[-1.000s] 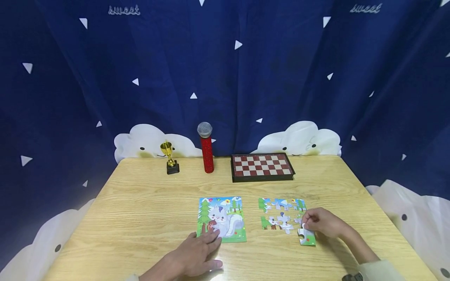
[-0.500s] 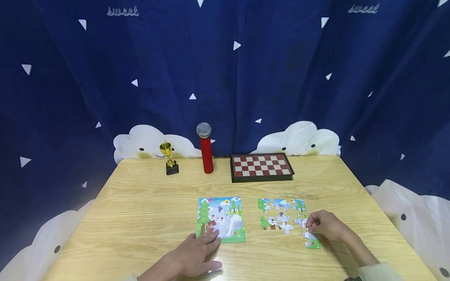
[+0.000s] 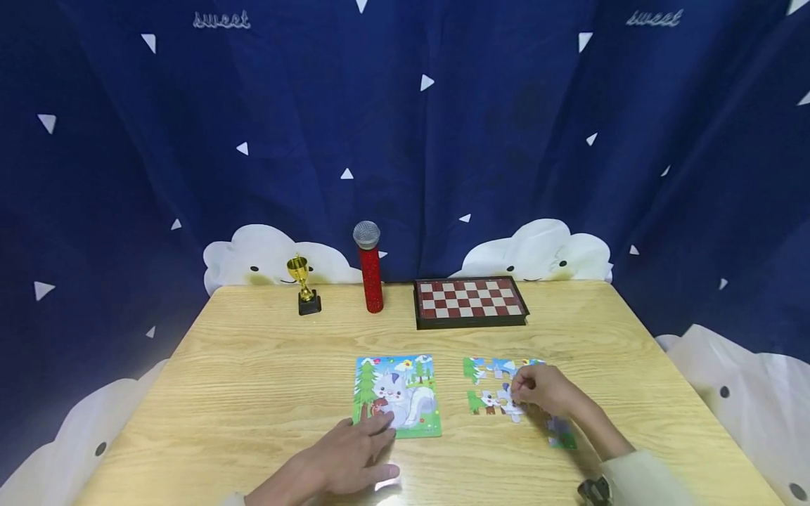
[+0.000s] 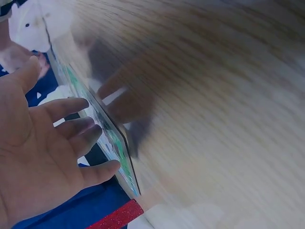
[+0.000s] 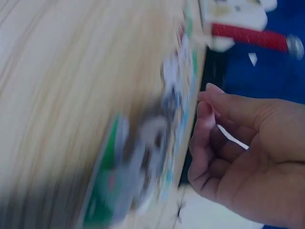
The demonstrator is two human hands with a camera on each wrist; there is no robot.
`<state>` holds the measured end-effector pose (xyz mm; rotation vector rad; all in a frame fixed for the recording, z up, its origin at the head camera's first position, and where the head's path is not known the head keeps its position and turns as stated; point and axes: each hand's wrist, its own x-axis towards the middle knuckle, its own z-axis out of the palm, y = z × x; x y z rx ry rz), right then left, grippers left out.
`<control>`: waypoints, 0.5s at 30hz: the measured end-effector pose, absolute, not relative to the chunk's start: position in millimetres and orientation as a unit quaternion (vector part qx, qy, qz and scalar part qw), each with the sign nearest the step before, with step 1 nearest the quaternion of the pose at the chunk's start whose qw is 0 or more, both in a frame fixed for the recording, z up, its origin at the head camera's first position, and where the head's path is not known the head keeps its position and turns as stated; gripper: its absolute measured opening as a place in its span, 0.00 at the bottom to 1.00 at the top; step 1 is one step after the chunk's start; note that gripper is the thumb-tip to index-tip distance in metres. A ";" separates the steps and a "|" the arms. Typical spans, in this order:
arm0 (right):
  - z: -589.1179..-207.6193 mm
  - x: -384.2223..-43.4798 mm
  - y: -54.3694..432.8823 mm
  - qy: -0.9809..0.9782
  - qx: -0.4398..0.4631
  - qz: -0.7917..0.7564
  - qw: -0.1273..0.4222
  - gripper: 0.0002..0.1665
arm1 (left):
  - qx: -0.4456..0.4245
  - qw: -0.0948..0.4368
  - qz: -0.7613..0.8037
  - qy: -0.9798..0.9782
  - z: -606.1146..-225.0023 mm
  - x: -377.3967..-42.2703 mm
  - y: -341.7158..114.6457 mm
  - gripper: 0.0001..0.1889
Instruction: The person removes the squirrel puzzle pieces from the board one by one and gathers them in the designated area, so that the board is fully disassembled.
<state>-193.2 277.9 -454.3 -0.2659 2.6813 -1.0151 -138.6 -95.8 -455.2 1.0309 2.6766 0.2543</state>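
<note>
A picture card of a grey squirrel (image 3: 396, 395) lies flat on the wooden table (image 3: 266, 379). My left hand (image 3: 363, 450) lies flat with its fingers straight, fingertips on the card's near left corner; the left wrist view shows the spread fingers (image 4: 71, 129) beside the card's edge (image 4: 112, 143). To the right lie several jigsaw pieces (image 3: 496, 383) of the same picture. My right hand (image 3: 538, 390) hovers over them with curled fingers, its fingertips at the middle row. Blur hides whether it pinches a piece (image 5: 238, 148). One green-cornered piece (image 3: 562, 436) lies apart, near the right forearm.
At the table's far edge stand a small gold trophy (image 3: 302, 284), a red microphone (image 3: 370, 267) and a folded chessboard (image 3: 470, 301). A dark blue curtain (image 3: 443, 140) and white cloud cushions (image 3: 538, 249) close off the back.
My right hand let go of the green-cornered piece, left it near the front right, and moved left over the middle pieces. The left hand stayed on the card.
</note>
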 end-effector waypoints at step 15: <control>-461.5 -215.4 166.8 0.900 -0.169 -0.376 0.144 0.03 | 0.324 0.132 0.101 0.931 -453.2 -136.6 -113.1 0.38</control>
